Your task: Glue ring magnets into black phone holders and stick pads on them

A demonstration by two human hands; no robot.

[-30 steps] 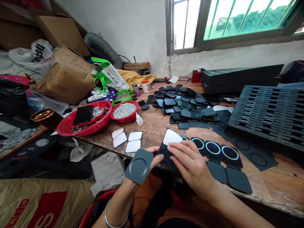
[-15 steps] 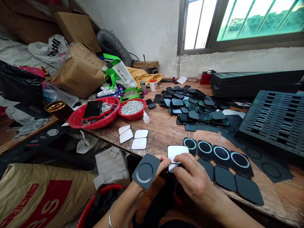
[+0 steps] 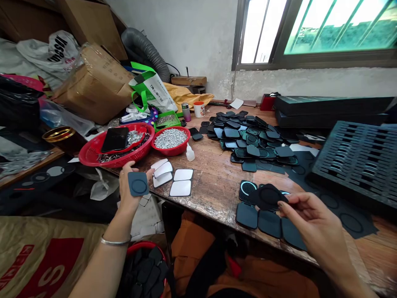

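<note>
My left hand (image 3: 128,188) is at the table's front left edge, fingers apart. A dark square pad with a ring outline (image 3: 138,184) lies against the back of this hand. Just right of the thumb, a white-faced sheet (image 3: 163,169) tilts over another white-faced piece; whether the thumb touches it I cannot tell. My right hand (image 3: 313,223) pinches a black square pad with a ring outline (image 3: 267,197) between thumb and fingers. That pad hovers above a row of hinged dark cases, hiding most of their ringed halves. One ringed half (image 3: 248,191) shows at the left, with flat plates (image 3: 246,215) below.
White-faced pieces (image 3: 180,188) lie mid-table beside a small white bottle (image 3: 190,153). Behind are a red basin of metal pins (image 3: 171,140) and a red basket (image 3: 85,155). A pile of dark cases (image 3: 248,136) and a slotted black rack (image 3: 359,161) occupy the right.
My hands have moved apart: the left to the left, letting go of a white-faced piece beside the others; the right to the right, now gripping a black ring-marked pad over the cases.
</note>
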